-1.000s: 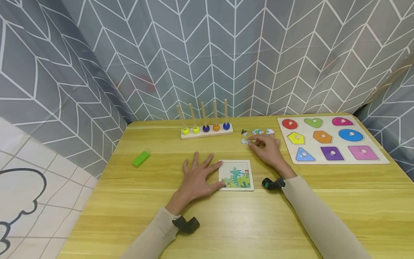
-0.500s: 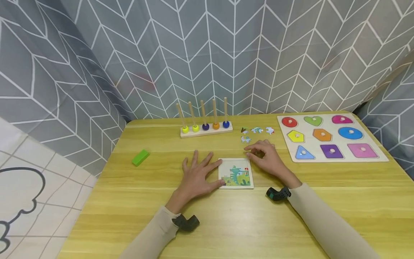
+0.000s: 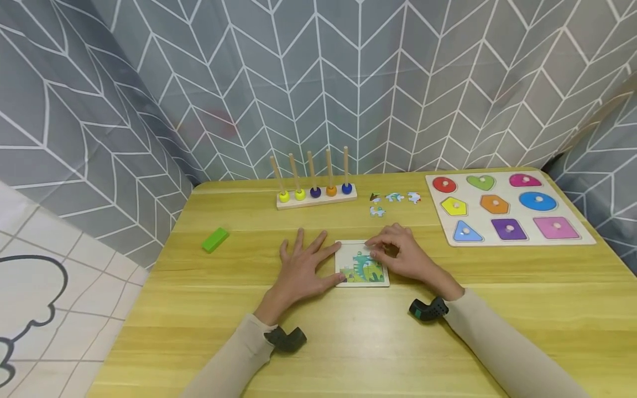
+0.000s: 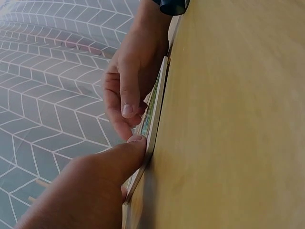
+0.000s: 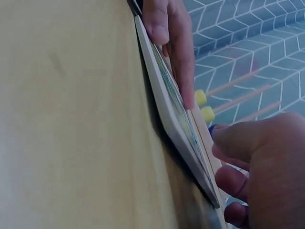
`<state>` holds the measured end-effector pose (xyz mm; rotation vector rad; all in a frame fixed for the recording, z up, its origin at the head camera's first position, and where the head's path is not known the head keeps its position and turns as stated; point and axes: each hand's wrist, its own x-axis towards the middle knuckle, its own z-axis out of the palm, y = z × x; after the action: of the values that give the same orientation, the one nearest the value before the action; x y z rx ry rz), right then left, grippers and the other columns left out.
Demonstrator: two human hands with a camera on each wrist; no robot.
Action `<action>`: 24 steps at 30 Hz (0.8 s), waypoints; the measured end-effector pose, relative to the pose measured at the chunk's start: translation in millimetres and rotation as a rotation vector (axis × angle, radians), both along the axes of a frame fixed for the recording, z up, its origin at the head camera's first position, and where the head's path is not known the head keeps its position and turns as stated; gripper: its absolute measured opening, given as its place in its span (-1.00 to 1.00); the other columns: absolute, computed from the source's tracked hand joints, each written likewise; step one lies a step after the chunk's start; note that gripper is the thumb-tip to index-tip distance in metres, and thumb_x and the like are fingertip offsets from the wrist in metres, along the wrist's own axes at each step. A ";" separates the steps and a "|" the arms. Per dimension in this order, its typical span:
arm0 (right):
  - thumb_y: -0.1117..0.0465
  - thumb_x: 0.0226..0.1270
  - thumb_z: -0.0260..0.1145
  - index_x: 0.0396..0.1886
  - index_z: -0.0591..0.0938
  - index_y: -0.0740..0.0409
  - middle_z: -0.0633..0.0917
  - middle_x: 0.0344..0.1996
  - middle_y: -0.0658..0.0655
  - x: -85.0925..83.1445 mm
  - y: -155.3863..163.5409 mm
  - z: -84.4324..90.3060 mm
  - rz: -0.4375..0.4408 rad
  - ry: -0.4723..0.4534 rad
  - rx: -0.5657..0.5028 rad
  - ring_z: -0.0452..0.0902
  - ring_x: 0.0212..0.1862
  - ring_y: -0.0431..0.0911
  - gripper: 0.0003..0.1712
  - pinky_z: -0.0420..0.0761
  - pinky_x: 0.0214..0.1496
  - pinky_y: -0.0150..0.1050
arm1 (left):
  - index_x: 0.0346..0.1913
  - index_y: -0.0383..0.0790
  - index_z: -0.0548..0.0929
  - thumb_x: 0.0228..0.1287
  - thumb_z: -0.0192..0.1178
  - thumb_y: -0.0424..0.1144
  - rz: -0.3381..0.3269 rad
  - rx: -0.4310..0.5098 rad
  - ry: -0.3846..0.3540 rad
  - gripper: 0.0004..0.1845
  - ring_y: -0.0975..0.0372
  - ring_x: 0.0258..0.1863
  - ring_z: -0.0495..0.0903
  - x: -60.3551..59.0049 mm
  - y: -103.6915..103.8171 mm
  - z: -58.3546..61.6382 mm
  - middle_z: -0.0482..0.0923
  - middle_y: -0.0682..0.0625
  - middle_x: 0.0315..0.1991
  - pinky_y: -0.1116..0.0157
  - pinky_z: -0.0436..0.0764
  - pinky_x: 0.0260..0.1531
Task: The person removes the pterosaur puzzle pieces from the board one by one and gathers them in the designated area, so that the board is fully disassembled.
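Note:
A small square jigsaw puzzle board [image 3: 351,244] with a green and teal dinosaur picture lies on the table, its upper part bare. My left hand [image 3: 301,275] is spread flat at its left side, with thumb and index fingertip touching the frame. In the left wrist view the left thumb [image 4: 128,151] presses on the board's edge. My right hand [image 3: 400,254] is over the board's upper right corner, thumb and index finger bent toward each other. No piece shows between them, and the fingers may hide one. Several loose jigsaw pieces [image 3: 395,197] lie beyond the board.
A wooden peg stand [image 3: 318,200] with coloured beads stands at the back of the table. At the right lies a knobbed shape puzzle [image 3: 478,221]. A green block [image 3: 215,240] is at the left. A grey patterned curtain [image 3: 328,83] hangs behind the table.
My right hand has moved from beside the loose pieces toward me and left, onto the board's upper right corner. The left hand has stayed at the board's left side.

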<state>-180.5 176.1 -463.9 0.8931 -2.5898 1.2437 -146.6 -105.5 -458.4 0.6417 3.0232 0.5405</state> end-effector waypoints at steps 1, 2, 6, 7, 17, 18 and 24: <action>0.22 0.30 0.45 -0.08 0.81 -0.01 0.66 -0.35 -0.11 0.9 -1.0 0.6 0.015 0.000 0.011 0.35 -0.21 -0.17 -0.79 0.14 -0.12 -0.17 | 0.51 0.38 0.33 0.21 0.07 0.51 0.000 -0.001 0.000 -0.19 -0.30 0.62 -0.25 0.0 -0.1 -0.2 0.05 0.08 0.65 -0.44 -0.25 0.42; 0.22 0.29 0.46 -0.07 0.80 -0.01 0.66 -0.35 -0.11 1.6 -1.8 1.0 0.027 -0.001 0.024 0.35 -0.21 -0.17 -0.78 0.14 -0.12 -0.16 | 0.51 0.38 0.33 0.21 0.07 0.51 0.001 -0.003 0.000 -0.19 -0.30 0.62 -0.24 0.1 -0.3 -0.6 0.05 0.08 0.65 -0.44 -0.25 0.42; 0.21 0.29 0.44 -0.01 0.80 -0.03 0.66 -0.34 -0.13 3.0 -3.8 0.5 0.053 0.006 0.079 0.33 -0.21 -0.19 -0.73 0.13 -0.14 -0.16 | 0.52 0.39 0.31 0.21 0.06 0.52 0.002 -0.010 -0.014 -0.19 -0.30 0.63 -0.27 0.5 -0.4 -1.9 0.03 0.08 0.65 -0.44 -0.26 0.42; 0.21 0.29 0.44 0.00 0.80 -0.02 0.65 -0.35 -0.14 3.3 -4.3 0.5 0.056 0.012 0.089 0.33 -0.22 -0.19 -0.72 0.12 -0.14 -0.16 | 0.52 0.39 0.31 0.22 0.05 0.52 0.003 -0.010 -0.017 -0.19 -0.29 0.63 -0.27 0.6 -0.3 -2.1 0.03 0.09 0.65 -0.44 -0.26 0.42; 0.23 0.30 0.42 0.06 0.78 0.03 0.60 -0.35 -0.09 3.7 -7.7 1.2 0.071 0.032 0.127 0.31 -0.23 -0.17 -0.68 0.08 -0.17 -0.18 | 0.52 0.40 0.30 0.22 0.04 0.52 0.004 -0.025 -0.007 -0.19 -0.29 0.63 -0.27 -1.1 -0.3 -2.3 0.01 0.10 0.65 -0.43 -0.26 0.43; 0.23 0.31 0.41 0.06 0.78 0.03 0.60 -0.35 -0.09 3.9 -7.8 1.7 0.072 0.031 0.134 0.30 -0.23 -0.17 -0.67 0.07 -0.17 -0.18 | 0.52 0.40 0.30 0.22 0.04 0.52 0.003 -0.026 -0.005 -0.19 -0.30 0.62 -0.27 -1.4 -0.4 -2.4 0.02 0.09 0.65 -0.43 -0.26 0.43; 0.24 0.32 0.39 0.09 0.77 0.00 0.57 -0.36 -0.09 4.7 -8.4 4.4 0.077 0.021 0.164 0.25 -0.24 -0.19 -0.65 0.05 -0.16 -0.17 | 0.52 0.41 0.29 0.22 0.05 0.52 -0.001 -0.027 -0.004 -0.19 -0.30 0.62 -0.26 -3.2 0.0 -1.9 0.03 0.10 0.65 -0.42 -0.26 0.43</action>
<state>-175.7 167.7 -459.6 1.0378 -2.6952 1.0442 -149.8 -105.5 -460.3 0.6398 3.0206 0.4995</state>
